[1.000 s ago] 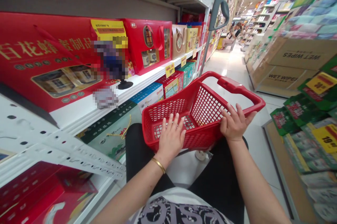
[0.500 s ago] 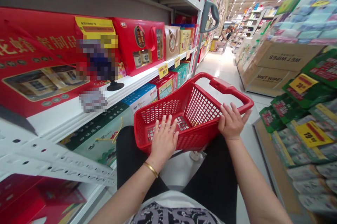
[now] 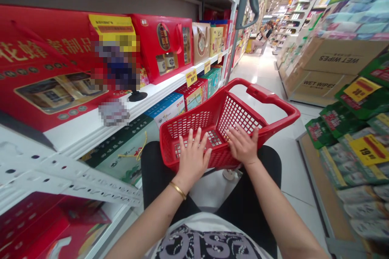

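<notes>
A red plastic mesh shopping basket (image 3: 194,125) with a long red handle (image 3: 267,95) sits just ahead of my black-trousered legs. My left hand (image 3: 193,157) lies on its near rim with the fingers spread, and a gold bangle circles that wrist. Close beside it, my right hand (image 3: 243,144) drapes its fingers over the same rim and onto the mesh. My hands partly hide the basket's floor.
On the left, white metal shelving (image 3: 69,170) holds red gift boxes (image 3: 161,48) with yellow price tags. Cartons of wet wipes (image 3: 340,58) and green packs (image 3: 358,101) stand on the right. A tiled aisle runs ahead, with a seated person (image 3: 263,36) far off.
My right hand has moved from the basket's right-hand rim leftward to the near rim, next to my left hand. The view has shifted slightly.
</notes>
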`<state>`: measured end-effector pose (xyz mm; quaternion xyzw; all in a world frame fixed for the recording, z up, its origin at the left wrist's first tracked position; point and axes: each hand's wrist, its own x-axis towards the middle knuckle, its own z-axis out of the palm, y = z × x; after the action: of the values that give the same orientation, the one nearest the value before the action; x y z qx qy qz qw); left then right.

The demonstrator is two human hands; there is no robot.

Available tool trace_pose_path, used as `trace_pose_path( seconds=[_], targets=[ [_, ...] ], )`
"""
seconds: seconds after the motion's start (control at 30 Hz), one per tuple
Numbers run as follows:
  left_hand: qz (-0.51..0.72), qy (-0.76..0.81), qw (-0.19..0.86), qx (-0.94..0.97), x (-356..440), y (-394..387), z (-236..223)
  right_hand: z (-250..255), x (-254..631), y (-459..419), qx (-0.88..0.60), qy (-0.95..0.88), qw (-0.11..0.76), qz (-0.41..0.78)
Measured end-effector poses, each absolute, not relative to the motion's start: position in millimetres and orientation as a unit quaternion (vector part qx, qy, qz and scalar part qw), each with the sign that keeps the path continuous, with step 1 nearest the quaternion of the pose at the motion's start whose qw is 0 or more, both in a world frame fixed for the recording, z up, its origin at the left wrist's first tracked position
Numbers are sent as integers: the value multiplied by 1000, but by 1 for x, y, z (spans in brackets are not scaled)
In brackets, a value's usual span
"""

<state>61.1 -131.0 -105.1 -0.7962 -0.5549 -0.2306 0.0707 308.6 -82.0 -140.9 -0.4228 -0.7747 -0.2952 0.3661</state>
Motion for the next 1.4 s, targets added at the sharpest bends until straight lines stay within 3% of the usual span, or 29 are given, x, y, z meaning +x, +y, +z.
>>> trace_pose_path(
  seconds=[0.13, 0.27, 0.43, 0.57, 0.8, 1.03, 1.4],
  targets=[
    [-247, -576, 60, -777, 30, -131, -99, -136, 330, -72, -527, -647, 456, -309],
    [-245, -623, 76, -739, 6, -125, -107, -160, 261, -79, -494, -649, 509, -274],
    [-251, -624, 98, -734, 4, -124, -119, -187, 177, -99, -420, -741, 466, -241],
    [-257, -621, 98, -733, 7, -127, -118, -184, 195, -100, -400, -777, 416, -252],
    [-262, -627, 90, -728, 6, -128, -118, -175, 224, -91, -468, -677, 508, -253],
    [-258, -628, 95, -728, 4, -126, -120, -183, 165, -101, -399, -737, 502, -214],
    [-253, -632, 82, -728, 6, -128, -119, -183, 173, -110, -382, -776, 462, -196]
  ],
)
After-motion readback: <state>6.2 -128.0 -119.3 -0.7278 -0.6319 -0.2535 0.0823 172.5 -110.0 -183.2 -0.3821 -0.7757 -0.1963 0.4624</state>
